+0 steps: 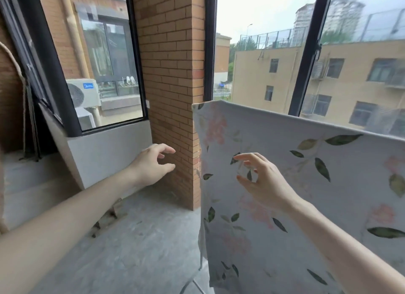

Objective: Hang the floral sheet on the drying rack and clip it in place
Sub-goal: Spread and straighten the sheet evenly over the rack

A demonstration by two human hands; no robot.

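From the head view, the floral sheet [306, 184] already hangs over a rail, its top edge sloping from the brick pillar [173, 74] rightward. Both hands hold nothing: the left hand [153, 162] loosely curled beside the pillar, the right hand [260, 179] spread before the cloth. No clips show; fetching them seems next. Below lies a grey concrete floor [142, 239], windows [263, 42] beyond.

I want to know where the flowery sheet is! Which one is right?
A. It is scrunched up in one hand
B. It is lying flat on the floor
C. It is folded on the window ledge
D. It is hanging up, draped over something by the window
D: the floral sheet hangs down from a straight top edge in front of the window, while the right hand hovers open before it and the left hand holds nothing.
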